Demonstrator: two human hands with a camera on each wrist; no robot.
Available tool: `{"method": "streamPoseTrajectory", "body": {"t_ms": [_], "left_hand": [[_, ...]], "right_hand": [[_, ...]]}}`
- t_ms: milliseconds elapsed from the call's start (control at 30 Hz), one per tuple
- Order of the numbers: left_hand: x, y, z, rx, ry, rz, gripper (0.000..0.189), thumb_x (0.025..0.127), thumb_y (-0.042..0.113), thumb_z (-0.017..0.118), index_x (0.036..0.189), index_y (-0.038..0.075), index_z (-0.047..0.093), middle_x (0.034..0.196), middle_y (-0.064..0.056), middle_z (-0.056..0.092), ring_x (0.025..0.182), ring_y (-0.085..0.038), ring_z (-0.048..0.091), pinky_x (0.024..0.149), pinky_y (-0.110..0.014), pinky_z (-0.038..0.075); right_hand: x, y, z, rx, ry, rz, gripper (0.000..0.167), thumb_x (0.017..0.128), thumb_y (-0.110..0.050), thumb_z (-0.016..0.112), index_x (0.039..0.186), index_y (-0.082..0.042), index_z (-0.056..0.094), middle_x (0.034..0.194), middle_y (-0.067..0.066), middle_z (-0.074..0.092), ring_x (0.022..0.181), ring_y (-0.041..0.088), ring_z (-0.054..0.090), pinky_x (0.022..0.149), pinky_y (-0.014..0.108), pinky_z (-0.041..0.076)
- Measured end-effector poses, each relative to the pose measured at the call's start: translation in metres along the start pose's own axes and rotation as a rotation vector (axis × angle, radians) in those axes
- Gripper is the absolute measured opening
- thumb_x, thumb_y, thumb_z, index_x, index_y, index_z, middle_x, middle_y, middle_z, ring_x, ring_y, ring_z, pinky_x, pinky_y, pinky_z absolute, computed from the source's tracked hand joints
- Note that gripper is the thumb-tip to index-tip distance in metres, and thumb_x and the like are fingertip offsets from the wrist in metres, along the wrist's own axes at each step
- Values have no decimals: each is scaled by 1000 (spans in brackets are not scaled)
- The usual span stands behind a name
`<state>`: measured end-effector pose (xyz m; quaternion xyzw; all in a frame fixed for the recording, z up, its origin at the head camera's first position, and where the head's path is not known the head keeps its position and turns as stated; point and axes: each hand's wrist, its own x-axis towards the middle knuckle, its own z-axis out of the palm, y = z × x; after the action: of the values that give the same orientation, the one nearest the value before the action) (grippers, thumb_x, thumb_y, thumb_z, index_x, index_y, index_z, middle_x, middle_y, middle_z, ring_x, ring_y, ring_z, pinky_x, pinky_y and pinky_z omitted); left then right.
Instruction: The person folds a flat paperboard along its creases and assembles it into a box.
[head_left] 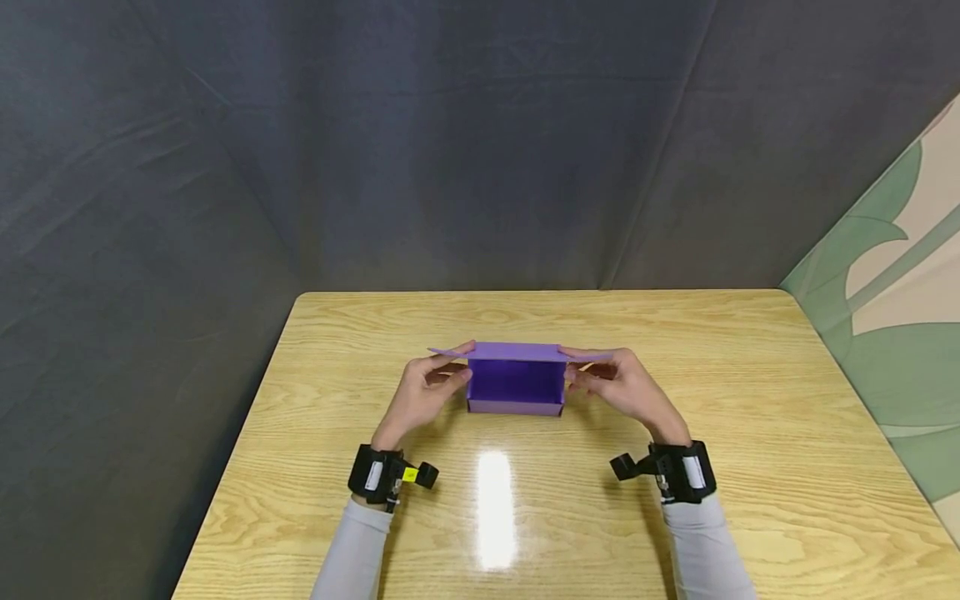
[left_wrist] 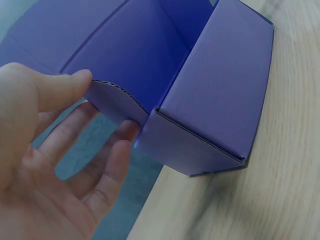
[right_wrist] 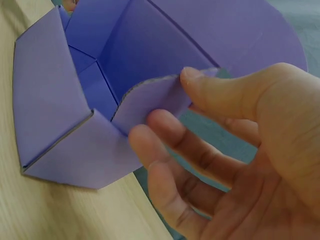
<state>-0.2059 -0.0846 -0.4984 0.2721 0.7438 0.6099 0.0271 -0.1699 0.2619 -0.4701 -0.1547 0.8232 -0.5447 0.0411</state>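
A purple cardboard box (head_left: 515,407) stands on the table with its lid (head_left: 517,351) raised and its inside facing me. At its left side my left hand (head_left: 420,393) pinches the left side flap (left_wrist: 112,100), thumb on the flap's edge and fingers on its outer face. On the opposite side my right hand (head_left: 628,390) pinches the right side flap (right_wrist: 155,97) the same way, thumb at the curved edge. Each wrist view shows the box's folded wall (left_wrist: 215,80) and corner close up. The lid partly covers both hands' upper fingers in the head view.
The box sits near the middle of a light wooden table (head_left: 337,342). A dark grey curtain (head_left: 480,167) hangs behind the table and along its left. Leaf-patterned fabric (head_left: 907,350) borders the right edge. A bright reflection lies on the tabletop in front of the box.
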Motion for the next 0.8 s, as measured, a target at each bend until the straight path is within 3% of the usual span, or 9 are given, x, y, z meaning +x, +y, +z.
{"method": "streamPoseTrajectory", "body": {"t_ms": [100,200,267,367,467,633,800], "left_hand": [[0,-2,0,-19,-9,2,40,102,2,70,142,3,68,150,-13,64,123,-36,70,97,-32,62],[1,-3,0,-31,-15,-7,40,100,0,72,139,3,70,151,-12,63,129,-35,67,99,-35,62],[1,-4,0,-20,-15,-17,41,98,-2,74,139,4,70,150,-11,64,131,-35,66,100,-38,62],[-1,-5,0,8,-18,-37,47,95,-5,76,140,6,69,149,-10,65,135,-36,64,105,-44,59],[-3,-7,0,27,-28,-48,52,91,-10,77,139,7,70,149,-9,65,140,-36,60,109,-45,56],[-3,-11,0,19,-57,-24,59,85,-23,72,137,4,72,151,-10,64,144,-37,57,102,-40,59],[-1,-14,-1,32,-68,-6,65,79,-30,69,135,5,74,149,-9,65,144,-36,57,108,-36,56]], "right_hand": [[0,3,-1,-6,-7,-24,42,98,5,71,140,0,68,141,25,67,91,29,80,71,31,65],[-1,5,-3,-29,-4,-34,44,96,7,73,139,-2,69,144,22,65,95,28,79,67,27,62],[-2,7,-2,-40,7,-41,46,93,11,73,137,-4,72,140,21,69,100,21,78,69,24,60],[-2,11,-1,-44,19,-77,50,87,19,74,132,-3,75,130,20,75,108,10,74,85,25,63],[-1,15,1,-48,21,-118,52,82,24,74,128,-1,77,120,19,78,109,6,72,93,22,60],[-1,17,1,-42,6,-134,49,81,20,79,126,1,77,114,17,79,105,9,71,91,22,60],[0,18,0,-48,-13,-139,42,85,11,82,126,2,77,108,16,78,96,12,71,84,24,61]]}}
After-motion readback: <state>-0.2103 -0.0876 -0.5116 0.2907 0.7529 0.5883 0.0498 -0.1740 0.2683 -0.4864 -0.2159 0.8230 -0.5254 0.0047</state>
